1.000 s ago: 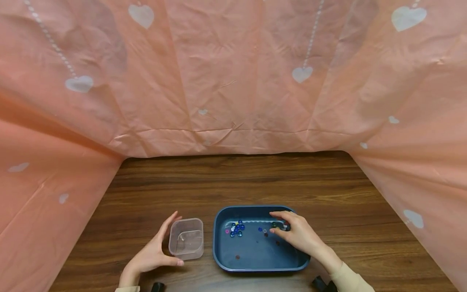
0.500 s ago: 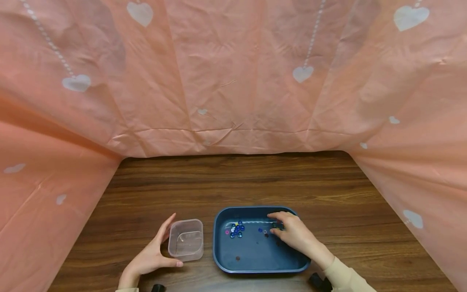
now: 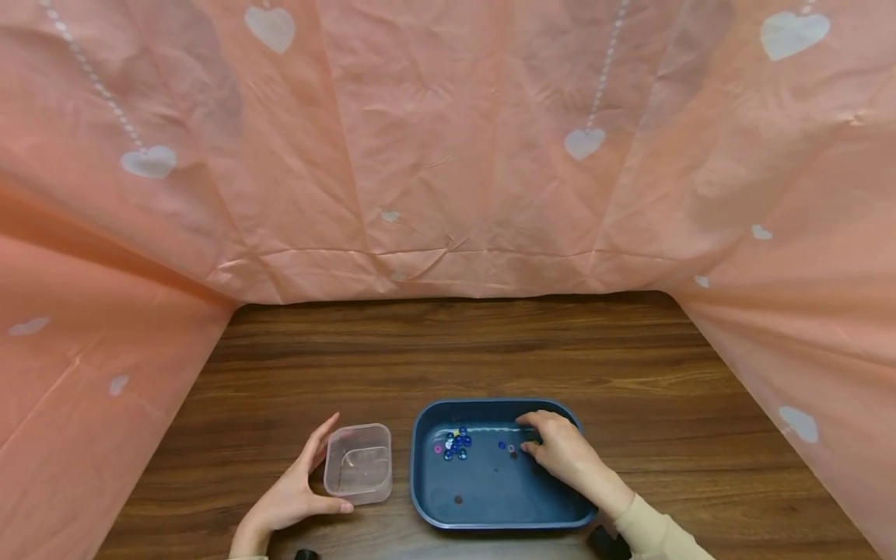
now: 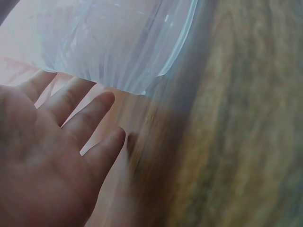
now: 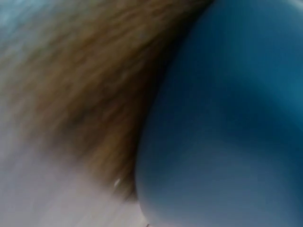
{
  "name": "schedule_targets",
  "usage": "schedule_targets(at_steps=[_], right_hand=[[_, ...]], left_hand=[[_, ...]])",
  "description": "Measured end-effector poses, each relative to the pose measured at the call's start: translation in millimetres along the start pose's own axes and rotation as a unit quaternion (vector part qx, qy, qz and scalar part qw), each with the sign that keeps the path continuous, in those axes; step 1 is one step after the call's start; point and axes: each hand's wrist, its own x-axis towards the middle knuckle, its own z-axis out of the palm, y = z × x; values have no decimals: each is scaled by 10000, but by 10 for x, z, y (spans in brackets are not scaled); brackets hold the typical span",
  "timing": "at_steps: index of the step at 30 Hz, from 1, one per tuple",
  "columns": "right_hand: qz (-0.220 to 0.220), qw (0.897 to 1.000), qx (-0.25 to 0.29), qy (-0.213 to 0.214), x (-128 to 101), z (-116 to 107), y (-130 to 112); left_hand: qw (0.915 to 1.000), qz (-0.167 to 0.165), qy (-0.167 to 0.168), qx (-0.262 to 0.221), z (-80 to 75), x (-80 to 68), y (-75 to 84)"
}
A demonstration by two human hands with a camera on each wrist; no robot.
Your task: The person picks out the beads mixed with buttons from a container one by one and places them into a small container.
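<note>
Right hand (image 3: 563,459) is reaching down inside the blue tray (image 3: 504,517), its fingers curling over a few small beads near the tray's far right part; whether a bead is already being pinched cannot be told, since the fingertips are hiding it and the right wrist view is showing only a blurred blue wall (image 5: 227,123) beside wood. Left hand (image 3: 294,494) is resting with straight, relaxed fingers against the left side of the clear plastic cup (image 3: 358,463), steadying it on the tabletop (image 3: 448,350); the left wrist view is showing the open palm (image 4: 42,161) just beside the cup's ribbed wall (image 4: 113,42). A cluster of blue beads (image 3: 455,445) is lying at the tray's far left, with single beads scattered across its floor, and the cup is looking empty. Judging from this, the picking step is under way; the next move is calling for a firm pinch on one small bead and a lift clear of the tray's rim.
</note>
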Motion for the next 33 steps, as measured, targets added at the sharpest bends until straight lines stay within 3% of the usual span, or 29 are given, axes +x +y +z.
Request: schedule_targets(at_steps=[12,26,33], right_hand=[[48,9998,-147,153,-8,53,-2],[32,9997,-219,76,16,39,17],[41,9995,-159,259,25,18,15]], left_hand=[[9992,-329,2,226,44,-5,19],[9984,-327,84,464,47,41,20],[9983,-178,98,541,56,73,-17]])
